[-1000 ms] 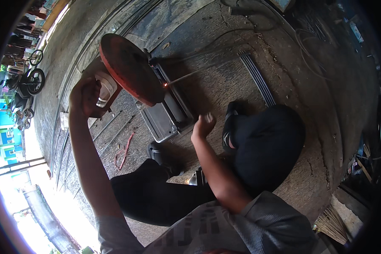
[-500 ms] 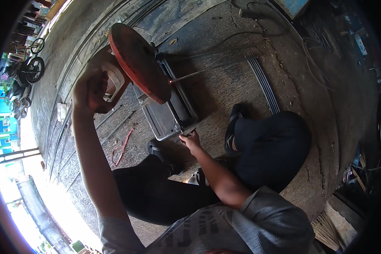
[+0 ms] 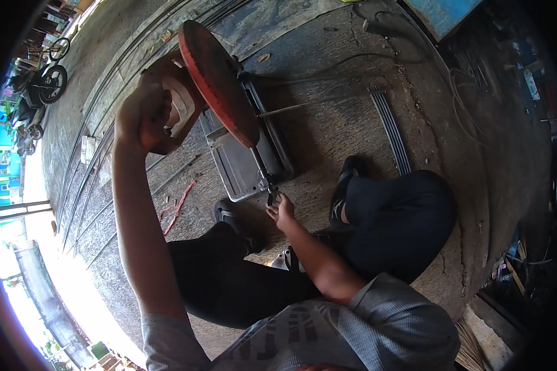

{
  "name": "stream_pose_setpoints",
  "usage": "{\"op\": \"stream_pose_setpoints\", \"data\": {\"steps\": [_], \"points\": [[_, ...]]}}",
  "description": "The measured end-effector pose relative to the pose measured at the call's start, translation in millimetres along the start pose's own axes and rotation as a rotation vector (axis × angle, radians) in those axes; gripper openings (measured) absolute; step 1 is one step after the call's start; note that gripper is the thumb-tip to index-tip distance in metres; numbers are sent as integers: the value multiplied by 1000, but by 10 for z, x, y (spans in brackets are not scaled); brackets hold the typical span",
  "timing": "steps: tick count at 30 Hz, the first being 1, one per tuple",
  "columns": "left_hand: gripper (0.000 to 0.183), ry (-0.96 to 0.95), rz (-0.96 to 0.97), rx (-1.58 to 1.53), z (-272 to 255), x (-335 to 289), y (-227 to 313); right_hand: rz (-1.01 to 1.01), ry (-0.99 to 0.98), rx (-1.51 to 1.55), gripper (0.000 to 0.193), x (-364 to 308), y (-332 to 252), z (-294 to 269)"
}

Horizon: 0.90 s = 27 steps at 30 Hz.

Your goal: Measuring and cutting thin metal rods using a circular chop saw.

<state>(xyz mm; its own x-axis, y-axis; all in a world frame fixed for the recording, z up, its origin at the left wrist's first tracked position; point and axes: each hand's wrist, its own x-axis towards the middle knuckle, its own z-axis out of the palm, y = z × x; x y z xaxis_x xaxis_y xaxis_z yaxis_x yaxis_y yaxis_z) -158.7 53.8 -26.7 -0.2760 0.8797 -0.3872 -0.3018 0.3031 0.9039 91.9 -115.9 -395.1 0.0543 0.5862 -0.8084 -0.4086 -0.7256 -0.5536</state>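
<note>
A chop saw with a round red blade guard (image 3: pixel 220 86) stands on the ground before me, its head raised over a grey metal base (image 3: pixel 236 170). My left hand (image 3: pixel 147 117) is closed around the saw's loop-shaped handle (image 3: pixel 182 108). At the near end of the base, my right hand (image 3: pixel 283 213) has thumb and fingers about the small crank handle (image 3: pixel 270 198) of the clamp screw (image 3: pixel 258 162). A thin metal rod (image 3: pixel 303 106) reaches into the saw from the right; its inner end is partly hidden by the guard.
Several metal bars (image 3: pixel 390 130) lie side by side at the right. Long rods (image 3: pixel 99 154) run along the ground at the left, near a red strip (image 3: pixel 179 207). A cable (image 3: pixel 334 65) trails behind the saw. My sandalled feet flank the base. Motorbikes (image 3: pixel 28 114) stand far left.
The saw head and my left hand sit slightly farther up and right in view. The orange glow at the rod's end has faded. My right hand's grip on the crank has shifted, and the crank has turned.
</note>
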Motion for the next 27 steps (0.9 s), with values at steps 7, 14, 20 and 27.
{"op": "stream_pose_setpoints", "data": {"steps": [7,14,20,27], "points": [[33,63,-16,9,14,10,-5,280,-210,443,7,105,17,-55],[34,81,-16,15,-81,-6,-7,550,-159,510,8,38,-105,-54],[36,7,-26,6,-80,-3,26,252,-48,504,9,1,-24,-105],[25,121,16,19,138,-108,-1,494,-155,493,13,-14,-174,-69]]}}
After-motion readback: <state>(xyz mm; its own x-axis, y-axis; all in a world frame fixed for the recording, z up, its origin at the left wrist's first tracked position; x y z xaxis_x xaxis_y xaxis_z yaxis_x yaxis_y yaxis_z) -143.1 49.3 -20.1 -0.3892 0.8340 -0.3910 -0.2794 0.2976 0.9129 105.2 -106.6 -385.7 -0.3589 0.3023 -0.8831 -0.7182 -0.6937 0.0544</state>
